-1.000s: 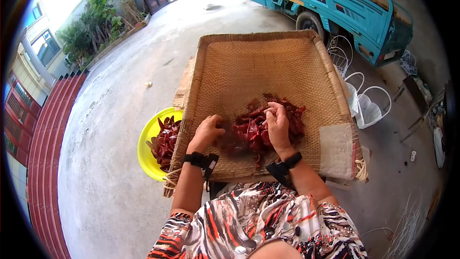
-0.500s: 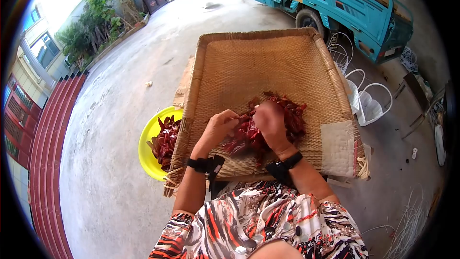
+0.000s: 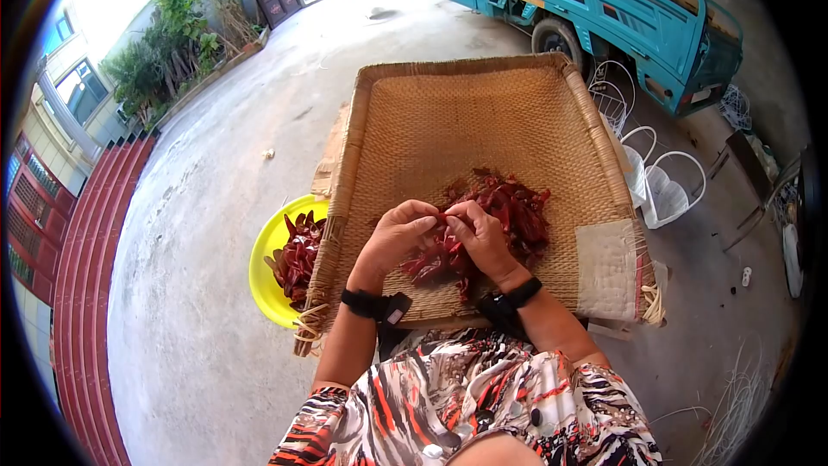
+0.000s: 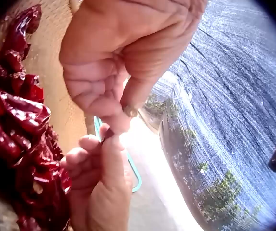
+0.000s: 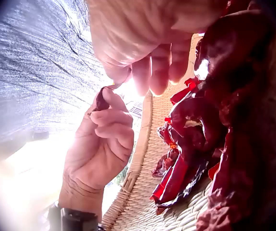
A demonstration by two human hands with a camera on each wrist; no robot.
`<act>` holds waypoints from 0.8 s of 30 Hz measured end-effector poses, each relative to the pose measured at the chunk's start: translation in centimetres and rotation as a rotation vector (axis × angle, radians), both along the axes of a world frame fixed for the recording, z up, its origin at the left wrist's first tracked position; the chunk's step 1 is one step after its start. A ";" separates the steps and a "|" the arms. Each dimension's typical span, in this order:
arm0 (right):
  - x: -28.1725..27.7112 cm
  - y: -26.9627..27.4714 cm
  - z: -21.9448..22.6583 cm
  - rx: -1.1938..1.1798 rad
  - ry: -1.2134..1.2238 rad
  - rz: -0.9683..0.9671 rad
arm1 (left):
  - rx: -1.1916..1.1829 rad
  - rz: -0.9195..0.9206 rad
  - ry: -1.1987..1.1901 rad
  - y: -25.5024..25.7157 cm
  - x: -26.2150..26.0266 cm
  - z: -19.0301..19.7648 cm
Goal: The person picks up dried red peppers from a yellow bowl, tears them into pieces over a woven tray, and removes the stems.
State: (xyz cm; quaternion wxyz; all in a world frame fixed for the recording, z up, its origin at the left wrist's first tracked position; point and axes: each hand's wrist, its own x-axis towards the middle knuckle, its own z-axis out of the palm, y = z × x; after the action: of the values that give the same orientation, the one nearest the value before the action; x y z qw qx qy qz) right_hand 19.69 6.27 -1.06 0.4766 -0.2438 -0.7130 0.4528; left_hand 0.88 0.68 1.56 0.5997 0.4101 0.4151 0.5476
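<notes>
Above the near part of the woven tray (image 3: 457, 121), the left hand (image 3: 392, 240) and right hand (image 3: 485, 243) meet fingertip to fingertip, both pinching a small dark red pepper piece (image 5: 101, 100), probably because something so little needs a grip from each side, with the tray beneath to catch crumbs. The pepper pile (image 3: 517, 211) lies at their 3 o'clock, likely for short reaches, and the yellow basin (image 3: 260, 272) of peppers sits at the tray's 8 o'clock. Half a second ago the right hand was a blur over the pile, apart from the left.
</notes>
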 end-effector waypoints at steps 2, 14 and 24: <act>0.1 0.1 -0.2 0.012 0.022 -0.051 | 0.019 0.153 0.060 0.0 -0.2 0.2; 0.0 1.0 -1.0 -0.163 0.173 -0.089 | 0.306 1.381 -0.134 -2.6 -10.4 -1.3; 0.3 0.7 -0.4 -0.173 0.095 -0.081 | 0.433 1.294 -0.168 -2.9 -8.6 0.9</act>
State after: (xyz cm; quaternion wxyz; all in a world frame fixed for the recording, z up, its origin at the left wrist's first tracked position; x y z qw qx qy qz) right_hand 20.02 7.01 -1.51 0.5051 -0.2910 -0.6372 0.5041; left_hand -7.77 -2.25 2.43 0.0867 0.1465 0.4097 0.8962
